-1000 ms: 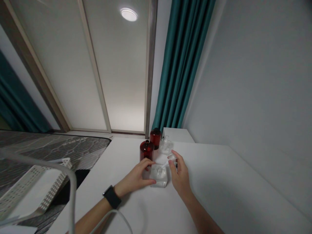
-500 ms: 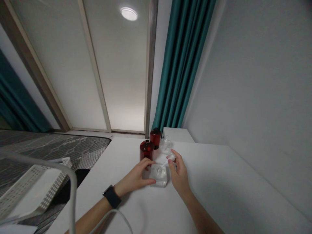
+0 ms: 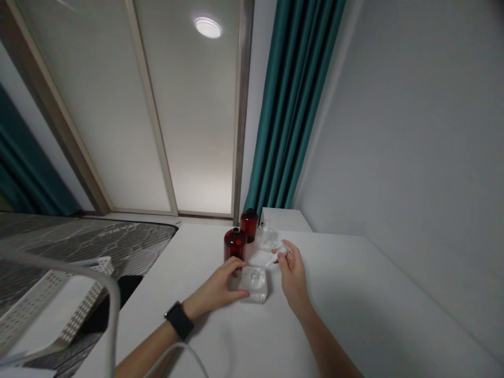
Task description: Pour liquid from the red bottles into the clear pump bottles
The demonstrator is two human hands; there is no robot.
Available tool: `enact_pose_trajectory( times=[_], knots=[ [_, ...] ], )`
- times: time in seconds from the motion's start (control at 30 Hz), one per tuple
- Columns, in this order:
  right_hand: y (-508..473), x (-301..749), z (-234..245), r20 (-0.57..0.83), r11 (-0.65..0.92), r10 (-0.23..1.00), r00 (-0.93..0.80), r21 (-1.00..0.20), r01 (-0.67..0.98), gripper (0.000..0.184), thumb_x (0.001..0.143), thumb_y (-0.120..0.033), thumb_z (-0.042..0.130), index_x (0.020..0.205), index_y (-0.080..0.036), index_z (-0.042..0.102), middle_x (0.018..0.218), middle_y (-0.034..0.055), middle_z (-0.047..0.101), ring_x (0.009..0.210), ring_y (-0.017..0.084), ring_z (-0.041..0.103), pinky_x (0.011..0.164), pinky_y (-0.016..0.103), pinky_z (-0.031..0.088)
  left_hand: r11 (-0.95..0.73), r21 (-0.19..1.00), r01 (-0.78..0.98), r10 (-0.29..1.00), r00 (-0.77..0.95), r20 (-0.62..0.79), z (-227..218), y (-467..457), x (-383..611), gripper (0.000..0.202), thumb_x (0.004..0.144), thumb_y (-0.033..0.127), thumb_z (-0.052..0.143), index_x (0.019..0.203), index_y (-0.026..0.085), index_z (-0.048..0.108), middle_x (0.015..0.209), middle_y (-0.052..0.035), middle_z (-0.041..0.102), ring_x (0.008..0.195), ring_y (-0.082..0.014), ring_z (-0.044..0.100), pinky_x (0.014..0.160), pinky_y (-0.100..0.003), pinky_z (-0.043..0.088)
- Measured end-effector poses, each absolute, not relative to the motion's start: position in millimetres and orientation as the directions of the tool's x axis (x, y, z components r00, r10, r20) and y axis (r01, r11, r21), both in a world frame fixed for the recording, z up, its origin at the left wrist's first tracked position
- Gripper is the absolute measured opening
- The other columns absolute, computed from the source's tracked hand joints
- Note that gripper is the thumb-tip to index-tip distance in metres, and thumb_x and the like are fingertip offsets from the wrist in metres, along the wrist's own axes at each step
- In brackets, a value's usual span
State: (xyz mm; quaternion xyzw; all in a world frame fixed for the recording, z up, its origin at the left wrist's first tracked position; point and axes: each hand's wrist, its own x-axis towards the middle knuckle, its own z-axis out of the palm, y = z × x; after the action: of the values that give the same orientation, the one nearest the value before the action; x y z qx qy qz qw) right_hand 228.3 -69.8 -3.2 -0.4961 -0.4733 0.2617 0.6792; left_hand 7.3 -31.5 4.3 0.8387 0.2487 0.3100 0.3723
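A square clear bottle (image 3: 255,286) with a small open neck stands upright on the white table. My left hand (image 3: 222,286) grips its left side between thumb and fingers. In the fingers of my right hand (image 3: 292,273) is a white pump head (image 3: 279,255), tilted, with its thin stem pointing down and left toward the bottle's neck, apart from it. Its finer details are blurred. Just behind my left fingers stands a dark red bottle (image 3: 235,244). A second dark red bottle (image 3: 249,226) and another clear bottle (image 3: 266,239) stand farther back.
The white table (image 3: 334,315) runs right to a grey wall. A white box-like piece (image 3: 287,219) stands beyond its back edge. At lower left are a white perforated basket (image 3: 59,299) and a curved pale bar (image 3: 112,315). A pale cable (image 3: 177,346) passes beneath my left forearm.
My right hand has drawn the pump head up and right, away from the clear bottle's neck. My left hand stays on the bottle. The whole view has shifted slightly.
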Motion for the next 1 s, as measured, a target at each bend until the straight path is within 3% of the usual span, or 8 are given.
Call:
enact_pose_trajectory(
  times=[0.37,0.53,0.8,1.0],
  knots=[
    [-61,256,-12,0.334,0.297,0.844,0.419,-0.942,0.154,0.048,0.089,-0.049,0.058,0.124,-0.017,0.05,0.09,0.0063,0.074,0.072,0.017,0.064,0.07,0.032,0.052,-0.603,0.773,0.197,0.653,0.678,0.336,4,-31,6,0.051,0.079,0.029,0.076,0.126,0.022,0.056,0.121,-0.0095,0.059,0.109,-0.0264,0.059,0.088,-0.038,0.052],
    [-51,280,-19,0.297,0.235,0.867,0.4,-0.952,0.198,0.048,0.084,-0.057,0.06,0.109,-0.016,0.057,0.081,0.0067,0.075,0.069,0.019,0.066,0.063,0.031,0.051,-0.589,0.78,0.211,0.66,0.683,0.313,10,-32,7,0.048,0.08,0.03,0.075,0.124,0.022,0.057,0.119,-0.0093,0.06,0.109,-0.0272,0.059,0.088,-0.039,0.052],
    [-52,310,-28,0.314,0.17,0.878,0.36,-0.91,0.378,0.051,0.082,-0.06,0.058,0.107,-0.016,0.067,0.069,0.0011,0.069,0.063,0.019,0.063,0.059,0.03,0.05,-0.59,0.775,0.226,0.661,0.686,0.303,9,-32,7,0.048,0.081,0.029,0.073,0.125,0.023,0.056,0.12,-0.0093,0.059,0.107,-0.0269,0.059,0.089,-0.04,0.053],
    [-52,328,-40,0.339,0.097,0.86,0.381,-0.842,0.53,0.047,0.083,-0.054,0.055,0.108,-0.017,0.07,0.073,0.001,0.067,0.066,0.019,0.062,0.064,0.031,0.049,-0.597,0.764,0.245,0.668,0.68,0.304,7,-32,6,0.049,0.081,0.026,0.073,0.126,0.023,0.055,0.122,-0.0087,0.059,0.104,-0.0252,0.06,0.089,-0.039,0.052]
  ],
)
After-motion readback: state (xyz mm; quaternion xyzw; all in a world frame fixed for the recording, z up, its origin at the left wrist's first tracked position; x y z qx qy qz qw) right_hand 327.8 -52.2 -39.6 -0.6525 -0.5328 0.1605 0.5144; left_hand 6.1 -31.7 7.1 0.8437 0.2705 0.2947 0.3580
